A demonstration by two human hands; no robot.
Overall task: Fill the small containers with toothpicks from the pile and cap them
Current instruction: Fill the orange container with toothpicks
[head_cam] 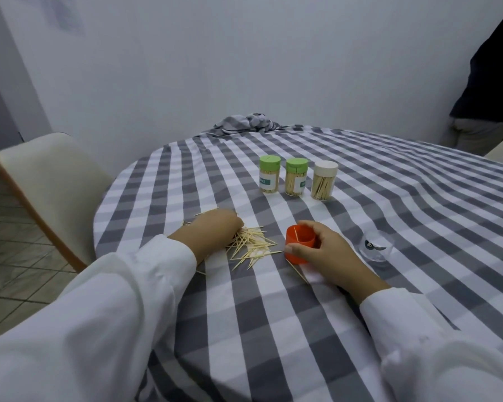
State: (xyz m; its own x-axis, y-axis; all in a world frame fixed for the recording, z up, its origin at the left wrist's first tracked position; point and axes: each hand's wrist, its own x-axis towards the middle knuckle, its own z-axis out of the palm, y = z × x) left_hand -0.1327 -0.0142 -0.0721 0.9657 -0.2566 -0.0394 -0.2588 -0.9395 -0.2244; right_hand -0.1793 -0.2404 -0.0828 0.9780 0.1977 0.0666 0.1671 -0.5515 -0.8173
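In the head view, the left hand rests on the toothpick pile at the frame's centre, its fingers hidden. The right hand grips the orange cap beside it. Three capped containers stand behind on the counter.

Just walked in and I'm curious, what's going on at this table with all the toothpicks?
A person in white sleeves is packing toothpicks. Their left hand rests on the loose pile on the checked tablecloth, while the right hand grips an orange cup-shaped piece with one toothpick in it. Three filled, capped containers stand behind: two green-lidded, one white-lidded. A clear piece lies to the right.
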